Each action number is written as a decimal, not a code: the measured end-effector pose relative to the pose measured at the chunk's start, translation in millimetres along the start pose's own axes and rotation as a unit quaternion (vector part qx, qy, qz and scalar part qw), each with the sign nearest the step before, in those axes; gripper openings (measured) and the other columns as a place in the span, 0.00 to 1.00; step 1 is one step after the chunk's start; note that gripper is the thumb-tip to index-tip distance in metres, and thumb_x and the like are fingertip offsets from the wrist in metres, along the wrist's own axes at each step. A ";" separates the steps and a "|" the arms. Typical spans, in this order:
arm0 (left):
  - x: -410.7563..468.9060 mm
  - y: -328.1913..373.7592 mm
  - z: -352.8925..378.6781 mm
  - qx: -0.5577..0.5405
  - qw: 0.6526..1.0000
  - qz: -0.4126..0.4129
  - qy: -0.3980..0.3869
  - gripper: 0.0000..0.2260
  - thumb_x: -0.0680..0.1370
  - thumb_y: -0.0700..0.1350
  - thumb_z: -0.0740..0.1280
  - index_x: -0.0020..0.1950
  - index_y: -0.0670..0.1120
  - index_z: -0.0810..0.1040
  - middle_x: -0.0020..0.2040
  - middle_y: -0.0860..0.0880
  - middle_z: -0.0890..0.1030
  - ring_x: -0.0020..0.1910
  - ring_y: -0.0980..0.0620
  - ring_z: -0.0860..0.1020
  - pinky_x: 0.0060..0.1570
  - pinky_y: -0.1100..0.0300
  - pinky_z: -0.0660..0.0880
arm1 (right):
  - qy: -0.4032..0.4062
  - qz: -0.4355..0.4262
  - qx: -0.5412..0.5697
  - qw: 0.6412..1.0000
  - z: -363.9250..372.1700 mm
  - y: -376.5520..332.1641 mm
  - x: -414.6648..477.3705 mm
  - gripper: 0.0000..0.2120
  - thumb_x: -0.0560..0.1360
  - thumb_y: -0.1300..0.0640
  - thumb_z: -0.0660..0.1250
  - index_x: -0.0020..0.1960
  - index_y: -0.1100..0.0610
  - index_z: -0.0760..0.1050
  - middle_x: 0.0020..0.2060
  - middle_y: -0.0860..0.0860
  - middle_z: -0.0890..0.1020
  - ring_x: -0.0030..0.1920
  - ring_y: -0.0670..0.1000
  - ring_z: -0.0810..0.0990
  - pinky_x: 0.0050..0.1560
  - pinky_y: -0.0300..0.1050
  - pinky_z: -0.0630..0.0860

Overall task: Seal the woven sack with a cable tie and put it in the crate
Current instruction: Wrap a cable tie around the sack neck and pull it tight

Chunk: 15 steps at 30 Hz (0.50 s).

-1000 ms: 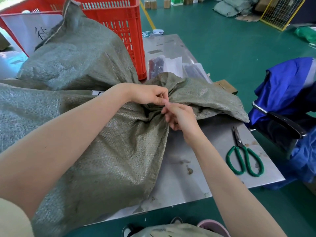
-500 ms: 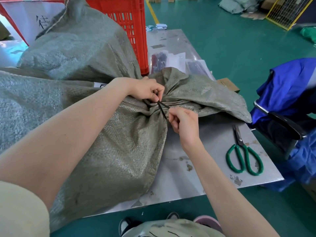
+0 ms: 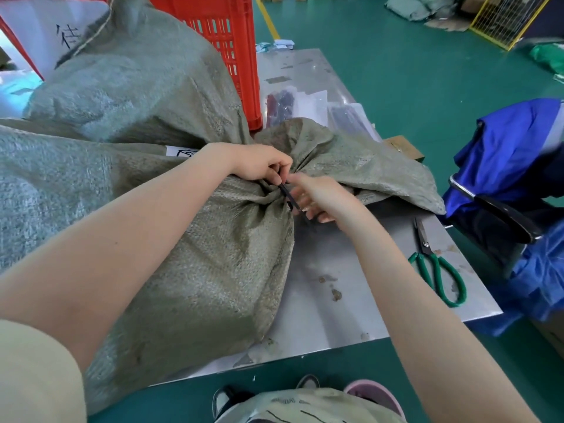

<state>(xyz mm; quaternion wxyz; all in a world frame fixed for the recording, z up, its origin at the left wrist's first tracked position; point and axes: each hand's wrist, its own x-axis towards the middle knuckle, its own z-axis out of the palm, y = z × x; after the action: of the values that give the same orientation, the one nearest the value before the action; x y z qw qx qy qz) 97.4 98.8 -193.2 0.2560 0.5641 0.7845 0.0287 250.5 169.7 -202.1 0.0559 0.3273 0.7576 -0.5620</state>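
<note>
The sack (image 3: 213, 254) lies on the table (image 3: 351, 285) under both forearms, its gathered neck between the hands. The left hand (image 3: 259, 164) pinches the tie (image 3: 288, 196) at the neck; the right hand (image 3: 323, 198), touching it, grips the tie's tail. The step looks like cinching. Next: a firm pull, then a lift into the crate (image 3: 225, 41) beyond the left hand.

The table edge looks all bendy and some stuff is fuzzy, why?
Head view: the wide lens bows the metal table edge; the right hand by the black cable tie is smeared by motion blur; soft daylight gives faint shadows; the scissors look sharp.
</note>
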 end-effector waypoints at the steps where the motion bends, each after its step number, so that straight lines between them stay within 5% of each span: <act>1: 1.0 0.4 0.6 -0.003 1.000 0.004 0.002 0.17 0.76 0.37 0.65 0.35 0.57 0.68 0.36 0.55 0.71 0.42 0.50 0.71 0.41 0.59 0.67 | 0.006 -0.026 -0.001 1.000 7.5 -1.8 4.5 0.18 0.75 0.44 0.61 0.33 0.55 0.76 0.23 0.49 0.76 0.17 0.42 0.68 0.21 0.32 0.61; 6: 2.0 -3.3 0.1 0.030 0.999 0.007 -0.008 0.08 0.75 0.37 0.66 0.39 0.49 0.75 0.36 0.55 0.72 0.43 0.51 0.72 0.44 0.59 0.68 | 0.057 -0.072 0.033 0.995 25.3 6.8 11.6 0.18 0.72 0.60 0.63 0.24 0.54 0.70 0.10 0.45 0.65 0.12 0.42 0.62 0.17 0.31 0.55; 11: 5.1 -5.4 2.4 0.090 0.996 0.001 0.004 0.05 0.75 0.41 0.67 0.48 0.43 0.81 0.43 0.46 0.76 0.46 0.50 0.71 0.53 0.51 0.70 | 0.042 -0.065 0.142 0.987 27.8 24.0 -6.4 0.18 0.74 0.61 0.62 0.26 0.57 0.71 0.19 0.51 0.65 0.13 0.41 0.58 0.16 0.32 0.55; 15: 3.8 -5.9 4.8 0.102 0.995 -0.009 0.010 0.07 0.77 0.42 0.66 0.51 0.43 0.81 0.45 0.49 0.71 0.48 0.53 0.68 0.55 0.55 0.68 | 0.034 -0.075 0.164 0.983 29.6 36.7 -24.5 0.19 0.76 0.60 0.62 0.27 0.57 0.69 0.21 0.53 0.63 0.14 0.42 0.57 0.18 0.32 0.54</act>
<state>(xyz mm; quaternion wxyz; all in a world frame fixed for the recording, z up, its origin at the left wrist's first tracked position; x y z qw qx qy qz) 93.5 98.9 -200.7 0.1895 0.5798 0.7909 -0.0481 281.7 138.5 -231.6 -0.0667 0.2936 0.6787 -0.6699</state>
